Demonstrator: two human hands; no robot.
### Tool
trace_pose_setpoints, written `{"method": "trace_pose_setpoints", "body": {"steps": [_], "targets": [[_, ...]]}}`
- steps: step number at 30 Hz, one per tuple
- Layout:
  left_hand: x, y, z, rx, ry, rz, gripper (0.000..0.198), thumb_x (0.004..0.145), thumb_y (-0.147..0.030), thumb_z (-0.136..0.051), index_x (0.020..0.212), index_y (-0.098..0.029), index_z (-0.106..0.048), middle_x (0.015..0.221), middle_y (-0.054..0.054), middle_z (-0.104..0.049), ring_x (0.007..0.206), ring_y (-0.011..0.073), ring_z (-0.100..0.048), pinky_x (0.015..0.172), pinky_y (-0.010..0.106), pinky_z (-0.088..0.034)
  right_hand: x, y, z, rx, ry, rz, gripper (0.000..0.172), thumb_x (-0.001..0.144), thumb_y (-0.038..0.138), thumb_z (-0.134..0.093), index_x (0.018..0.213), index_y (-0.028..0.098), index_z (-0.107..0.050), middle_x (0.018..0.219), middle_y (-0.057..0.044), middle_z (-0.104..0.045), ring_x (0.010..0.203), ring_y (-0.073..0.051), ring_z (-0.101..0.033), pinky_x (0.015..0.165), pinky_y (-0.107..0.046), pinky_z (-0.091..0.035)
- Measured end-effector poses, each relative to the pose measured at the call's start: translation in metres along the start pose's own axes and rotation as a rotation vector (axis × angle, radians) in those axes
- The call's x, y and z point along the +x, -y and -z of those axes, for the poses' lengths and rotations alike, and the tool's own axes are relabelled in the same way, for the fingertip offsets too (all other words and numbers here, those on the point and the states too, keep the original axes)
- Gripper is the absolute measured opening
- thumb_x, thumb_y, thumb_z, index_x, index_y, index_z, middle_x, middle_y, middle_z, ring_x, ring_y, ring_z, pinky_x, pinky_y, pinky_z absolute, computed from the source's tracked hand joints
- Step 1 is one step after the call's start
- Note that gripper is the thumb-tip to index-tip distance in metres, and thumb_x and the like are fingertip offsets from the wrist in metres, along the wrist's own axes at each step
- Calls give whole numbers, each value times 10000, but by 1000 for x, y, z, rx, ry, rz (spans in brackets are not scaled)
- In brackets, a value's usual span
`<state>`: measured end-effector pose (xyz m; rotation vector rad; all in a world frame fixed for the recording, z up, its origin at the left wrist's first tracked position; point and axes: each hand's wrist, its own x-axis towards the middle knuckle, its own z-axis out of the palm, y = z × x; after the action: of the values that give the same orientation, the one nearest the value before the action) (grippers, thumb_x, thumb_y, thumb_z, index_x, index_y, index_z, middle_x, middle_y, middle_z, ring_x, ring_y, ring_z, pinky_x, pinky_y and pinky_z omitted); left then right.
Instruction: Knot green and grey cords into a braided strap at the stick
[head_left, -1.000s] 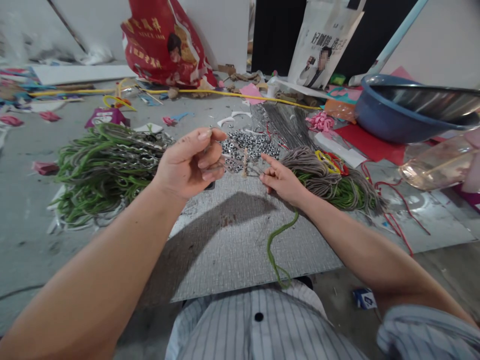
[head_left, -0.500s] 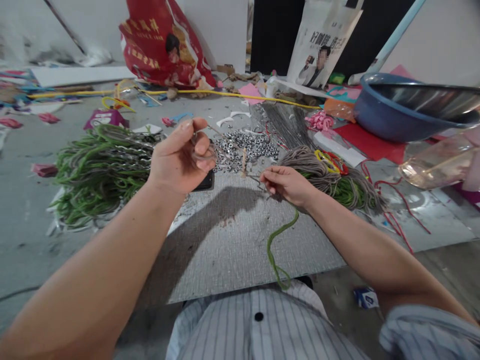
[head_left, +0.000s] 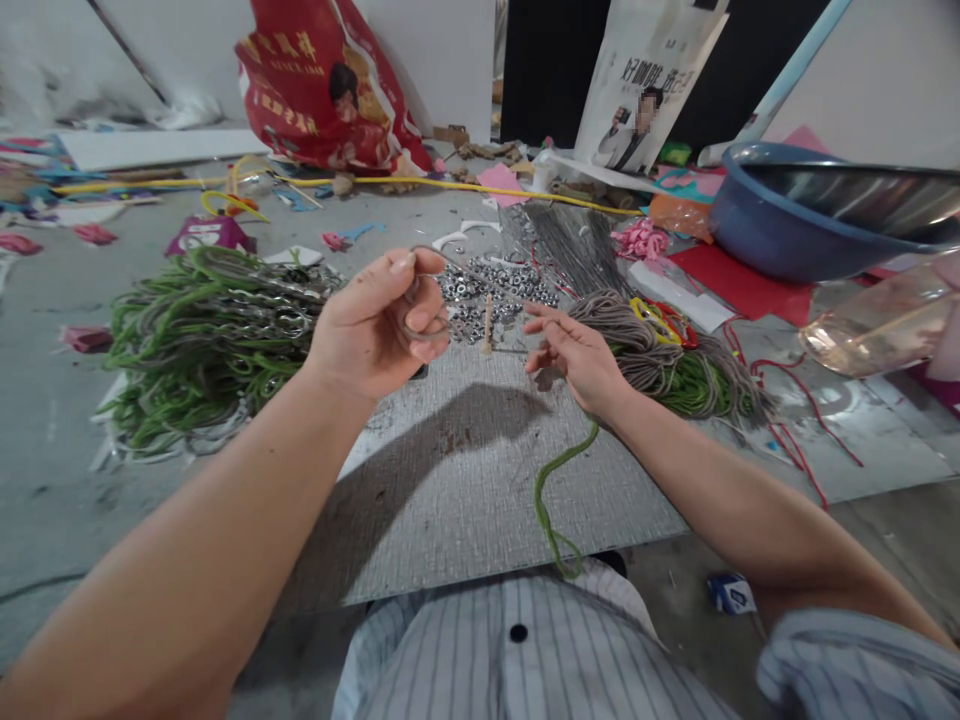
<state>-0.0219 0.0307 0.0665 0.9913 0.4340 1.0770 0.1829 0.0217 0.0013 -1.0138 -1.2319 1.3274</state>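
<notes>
My left hand point(head_left: 379, 325) is raised over the grey mat point(head_left: 465, 470), fingers curled and pinched on a thin grey wire point(head_left: 442, 262) that loops away from my thumb. My right hand point(head_left: 574, 352) rests low on the mat beside a small wooden peg point(head_left: 488, 325), fingers pressed together on the end of a cord. A green cord point(head_left: 555, 490) trails from that hand toward my shirt. Just beyond both hands lies a heap of several metal nuts point(head_left: 495, 288).
A pile of green and grey cords point(head_left: 202, 335) lies at the left, another bundle point(head_left: 660, 365) at the right. A blue basin holding a steel bowl point(head_left: 817, 215) stands far right beside a clear bottle point(head_left: 877, 320). A red bag point(head_left: 326, 85) and scraps crowd the back.
My left hand dipped left, then returned to the centre with the wire. My right hand closed on the cord near the peg and has shifted slightly right.
</notes>
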Motion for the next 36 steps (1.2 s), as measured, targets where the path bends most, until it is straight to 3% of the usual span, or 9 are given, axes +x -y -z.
{"method": "trace_pose_setpoints", "body": {"steps": [4, 7, 9, 12, 15, 21, 24, 31, 36], "targets": [[-2, 2, -4, 42, 46, 19, 110, 732, -228, -539, 688, -234, -640, 400, -33, -360, 322, 52, -329, 310, 170, -316, 1, -4, 0, -40, -67, 79, 198, 828, 356, -478, 967, 241, -560, 1105, -6, -561, 496, -18, -546, 525, -204, -482], [-2, 3, -5, 41, 84, 27, 73, 708, -252, -577, 692, -233, -646, 396, -42, -375, 318, 46, -333, 306, 167, -321, 1, -3, 0, -22, -71, 62, 209, 848, 327, -456, 1006, 230, -551, 849, 5, -627, 495, -50, -567, 548, -215, -489], [-3, 3, -5, 35, 107, 21, 69, 708, -254, -584, 696, -227, -647, 398, -44, -385, 317, 43, -338, 307, 165, -325, 0, -2, -1, -6, -20, -17, 247, 864, 319, -433, 1069, 222, -529, 677, 19, -610, 514, -83, -591, 556, -231, -495], [-5, 2, -8, 33, 99, 4, 108, 745, -231, -544, 695, -225, -640, 409, -37, -402, 331, 47, -358, 321, 168, -350, -3, 2, -3, 18, 144, -234, 245, 871, 304, -427, 1068, 200, -528, 742, -16, -636, 542, -107, -614, 513, -240, -492], [-5, 0, -10, 14, 9, -34, 213, 803, -194, -451, 677, -223, -620, 429, -31, -411, 357, 52, -373, 341, 165, -379, -6, 6, -4, 46, 325, -402, 203, 863, 303, -444, 949, 167, -568, 798, -37, -641, 509, -96, -598, 466, -227, -477], [5, -6, 0, -103, -249, -71, 415, 898, -212, -249, 613, -190, -550, 474, -22, -459, 367, 58, -397, 360, 183, -372, -9, 12, 1, 121, 484, -497, 245, 830, 334, -500, 680, 145, -543, 442, 83, -399, 341, -48, -425, 375, -175, -383], [8, -11, 6, -114, -322, -59, 462, 905, -252, -220, 559, -182, -518, 473, -18, -476, 353, 61, -375, 348, 197, -343, -6, 13, 5, 165, 439, -520, 261, 845, 327, -471, 637, 168, -480, 415, 100, -343, 301, -37, -347, 340, -164, -341], [5, -17, 13, -21, -303, -170, 358, 845, -280, -361, 547, -236, -554, 566, -23, -551, 369, 69, -350, 378, 229, -294, 4, 13, 16, 203, 212, -497, 272, 907, 279, -312, 682, 190, -436, 499, 58, -527, 294, -53, -383, 321, -180, -349], [8, -21, 20, -23, -402, -219, 286, 818, -252, -392, 568, -241, -530, 715, -54, -619, 477, 84, -454, 447, 237, -327, 5, 15, 17, 216, 163, -498, 294, 921, 245, -250, 690, 192, -425, 543, 53, -575, 275, -49, -374, 310, -181, -341]]}}
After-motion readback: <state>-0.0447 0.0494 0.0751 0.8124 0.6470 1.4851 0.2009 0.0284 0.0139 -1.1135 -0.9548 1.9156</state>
